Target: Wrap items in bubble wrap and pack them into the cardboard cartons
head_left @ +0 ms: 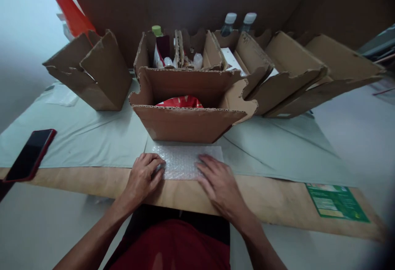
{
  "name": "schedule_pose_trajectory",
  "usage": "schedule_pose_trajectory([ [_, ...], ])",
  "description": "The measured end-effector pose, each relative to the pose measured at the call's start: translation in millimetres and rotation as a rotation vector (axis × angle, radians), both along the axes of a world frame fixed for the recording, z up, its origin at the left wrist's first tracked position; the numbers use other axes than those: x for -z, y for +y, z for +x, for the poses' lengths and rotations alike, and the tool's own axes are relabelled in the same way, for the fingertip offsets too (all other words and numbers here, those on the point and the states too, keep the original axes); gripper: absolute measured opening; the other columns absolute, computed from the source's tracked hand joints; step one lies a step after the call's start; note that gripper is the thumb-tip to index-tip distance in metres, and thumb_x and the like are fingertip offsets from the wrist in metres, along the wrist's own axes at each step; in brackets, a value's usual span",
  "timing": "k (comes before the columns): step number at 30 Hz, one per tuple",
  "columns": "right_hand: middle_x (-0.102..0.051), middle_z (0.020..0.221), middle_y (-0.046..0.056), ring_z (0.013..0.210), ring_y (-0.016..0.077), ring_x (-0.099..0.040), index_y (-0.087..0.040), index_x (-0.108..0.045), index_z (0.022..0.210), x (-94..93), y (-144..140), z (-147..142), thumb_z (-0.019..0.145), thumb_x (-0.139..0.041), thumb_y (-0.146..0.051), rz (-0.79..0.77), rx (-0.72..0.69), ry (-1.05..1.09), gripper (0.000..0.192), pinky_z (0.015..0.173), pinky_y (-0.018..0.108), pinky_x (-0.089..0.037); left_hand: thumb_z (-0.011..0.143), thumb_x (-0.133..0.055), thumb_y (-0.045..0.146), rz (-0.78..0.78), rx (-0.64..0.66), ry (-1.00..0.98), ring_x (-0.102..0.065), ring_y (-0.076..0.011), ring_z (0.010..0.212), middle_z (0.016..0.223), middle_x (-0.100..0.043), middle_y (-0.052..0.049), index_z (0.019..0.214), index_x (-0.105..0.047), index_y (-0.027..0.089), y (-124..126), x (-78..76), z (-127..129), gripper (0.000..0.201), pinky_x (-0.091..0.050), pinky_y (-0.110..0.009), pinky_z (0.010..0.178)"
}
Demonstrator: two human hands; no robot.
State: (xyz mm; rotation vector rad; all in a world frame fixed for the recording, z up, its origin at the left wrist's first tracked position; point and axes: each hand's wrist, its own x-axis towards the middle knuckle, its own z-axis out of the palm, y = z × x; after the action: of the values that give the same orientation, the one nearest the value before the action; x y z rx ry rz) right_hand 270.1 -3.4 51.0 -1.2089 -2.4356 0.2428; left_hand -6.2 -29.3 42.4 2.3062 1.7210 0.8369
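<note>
A sheet of clear bubble wrap [182,164] lies flat at the front of the table, its near edge beside the bare wooden strip. My left hand [144,176] is at the sheet's left edge, fingers curled and thumb brought in close to them, pinching the edge. Across the right part of the sheet rests my right hand [218,181], its fingers stretched out and slightly apart. Just beyond the wrap stands an open cardboard bin [185,124] with a red packet [182,102] inside.
Several cardboard bins stand behind, one holding bottles with white caps [230,18]. Another cardboard bin [106,72], with an orange item [72,12] at it, is at the left. A phone [31,154] lies front left, a green printed sheet [336,202] front right.
</note>
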Motion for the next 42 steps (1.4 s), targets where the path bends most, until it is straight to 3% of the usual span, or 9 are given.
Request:
schedule_pose_trajectory([
  [6, -0.074, 0.125, 0.013, 0.116, 0.0301, -0.067, -0.02, -0.073, 0.112, -2.1, 11, 73, 0.104, -0.044, -0.04, 0.107, 0.376, -0.044, 0.036, 0.092, 0.048, -0.052, 0.095, -0.057, 0.022, 0.014, -0.009, -0.112, -0.065, -0.0243, 0.1, 0.109, -0.069, -0.008, 0.11, -0.07, 0.024, 3, -3.0, -5, 0.019, -0.057, -0.04, 0.086],
  [12, -0.069, 0.131, 0.02, 0.122, 0.0373, -0.062, -0.015, -0.069, 0.12, 8.2, 30, 31, 0.099, -0.053, -0.038, 0.13, 0.36, -0.059, 0.035, 0.095, 0.055, -0.051, 0.09, -0.063, 0.033, 0.079, -0.186, 0.047, -0.062, -0.034, 0.113, 0.126, -0.066, -0.014, 0.123, -0.065, 0.024, 13, 3.9, -18, 0.034, -0.056, -0.054, 0.093],
  [16, -0.073, 0.123, 0.015, 0.115, 0.033, -0.067, -0.02, -0.069, 0.096, 9.8, 26, 17, 0.099, -0.051, -0.027, 0.113, 0.289, 0.077, 0.02, 0.093, 0.05, -0.054, 0.088, -0.063, 0.03, 0.073, -0.204, 0.031, -0.061, -0.0364, 0.118, 0.13, -0.066, -0.014, 0.101, -0.068, 0.024, 16, 7.0, -10, 0.015, -0.056, -0.057, 0.094],
  [21, -0.079, 0.103, 0.006, 0.09, 0.0229, -0.077, -0.024, -0.069, 0.117, -5.4, -5, 23, 0.098, -0.057, -0.034, -0.087, 0.347, 0.342, 0.025, 0.077, 0.034, -0.062, 0.09, -0.057, 0.025, 0.021, -0.199, -0.237, -0.072, -0.0282, 0.103, 0.113, -0.074, -0.01, 0.09, -0.064, 0.025, 7, -6.8, -2, 0.007, -0.061, -0.044, 0.083],
  [24, -0.078, 0.12, 0.007, 0.1, 0.0208, -0.078, -0.025, -0.055, 0.147, -4.5, -33, 24, 0.096, -0.062, -0.039, -0.261, 0.371, 0.42, 0.053, 0.086, 0.03, -0.064, 0.092, -0.058, 0.029, -0.124, -0.209, -0.415, -0.071, -0.0184, 0.07, 0.082, -0.072, -0.001, 0.106, -0.065, 0.025, 0, -18.8, -10, 0.016, -0.059, -0.028, 0.061],
  [27, -0.074, 0.13, 0.008, 0.111, 0.0221, -0.076, -0.026, -0.054, 0.151, 5.3, -61, 19, 0.096, -0.063, -0.037, -0.36, 0.333, 0.482, 0.057, 0.095, 0.031, -0.062, 0.092, -0.059, 0.031, -0.206, -0.218, -0.483, -0.068, -0.0151, 0.061, 0.075, -0.068, 0.001, 0.125, -0.061, 0.023, -3, -26.4, -22, 0.035, -0.056, -0.024, 0.054],
  [31, -0.074, 0.132, 0.006, 0.115, 0.0235, -0.074, -0.03, -0.062, 0.145, 11.7, -89, 17, 0.095, -0.065, -0.027, -0.354, 0.216, 0.529, 0.051, 0.098, 0.031, -0.061, 0.091, -0.057, 0.023, -0.179, -0.088, -0.295, -0.072, -0.0157, 0.071, 0.088, -0.074, -0.002, 0.128, -0.064, 0.024, 6, -30.7, -23, 0.037, -0.059, -0.025, 0.062],
  [36, -0.079, 0.119, 0.004, 0.106, 0.0225, -0.077, -0.034, -0.075, 0.128, 4.6, -112, 22, 0.095, -0.065, -0.028, -0.506, 0.064, 0.482, 0.035, 0.09, 0.028, -0.063, 0.098, -0.051, 0.015, 0.053, 0.208, 0.029, -0.073, -0.0212, 0.084, 0.096, -0.076, -0.007, 0.126, -0.066, 0.021, 40, -33.1, 18, 0.032, -0.062, -0.036, 0.077],
  [42, -0.071, 0.137, 0.008, 0.128, 0.0287, -0.066, -0.031, -0.072, 0.133, 1.4, -140, 8, 0.089, -0.071, -0.042, -0.932, 0.247, 0.508, 0.046, 0.112, 0.039, -0.051, 0.095, -0.061, 0.015, 0.228, 0.193, 0.048, -0.062, -0.0334, 0.119, 0.134, -0.064, -0.019, 0.131, -0.06, 0.015, 40, -41.3, 38, 0.036, -0.056, -0.054, 0.098],
])
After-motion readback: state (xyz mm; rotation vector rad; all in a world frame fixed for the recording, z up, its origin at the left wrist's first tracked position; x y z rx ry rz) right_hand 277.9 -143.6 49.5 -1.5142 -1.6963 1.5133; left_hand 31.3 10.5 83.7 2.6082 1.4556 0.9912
